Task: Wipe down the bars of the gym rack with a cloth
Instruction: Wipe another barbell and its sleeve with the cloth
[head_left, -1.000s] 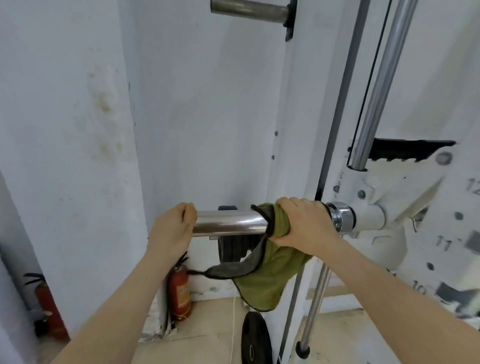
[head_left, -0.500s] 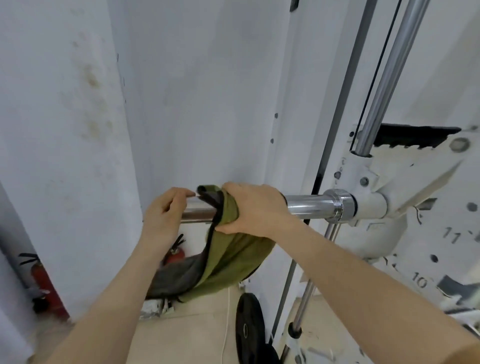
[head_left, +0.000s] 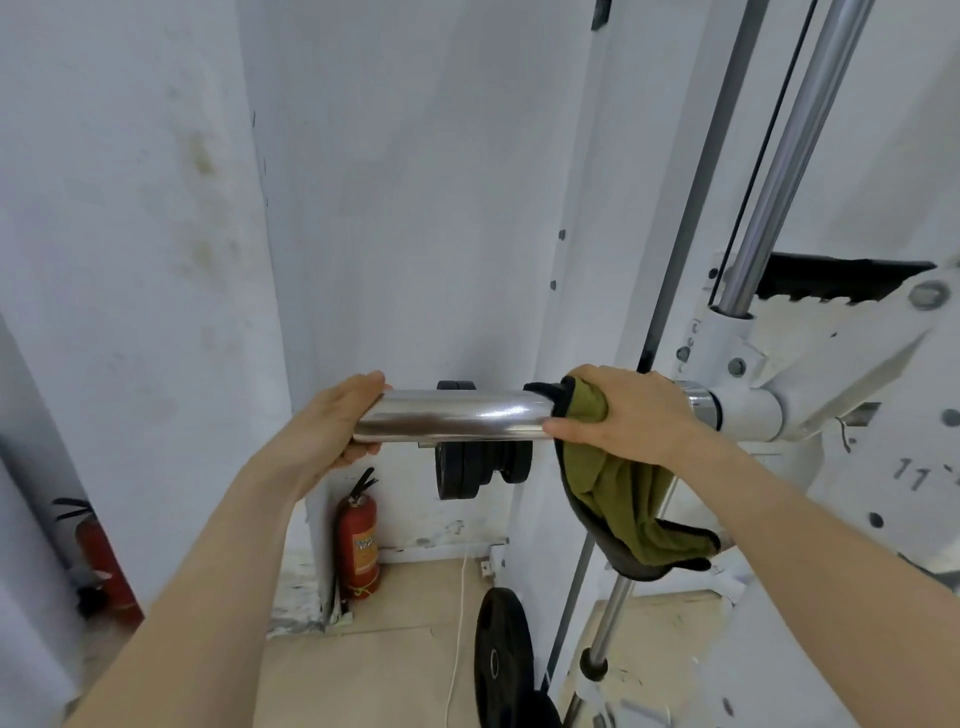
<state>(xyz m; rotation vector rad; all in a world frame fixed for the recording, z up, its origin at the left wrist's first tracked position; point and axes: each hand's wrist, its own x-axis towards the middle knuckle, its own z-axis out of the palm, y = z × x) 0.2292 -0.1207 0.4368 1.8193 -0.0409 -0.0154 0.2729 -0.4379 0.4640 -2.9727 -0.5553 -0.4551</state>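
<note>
Gripping olive cloth (head_left: 618, 483) around chrome bar (head_left: 457, 415) with right hand (head_left: 634, 415); left hand (head_left: 337, 426) cupping bar's free end. Judging cloth soft, limp; bar rigid, slick, best wrapped fully.

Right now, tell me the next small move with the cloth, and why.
Probably slide the right hand and green cloth left along the chrome bar toward the left hand. The cloth sits wrapped at the collar end, and the stretch between the hands is bare, so a stroke that way would cover it.
</note>
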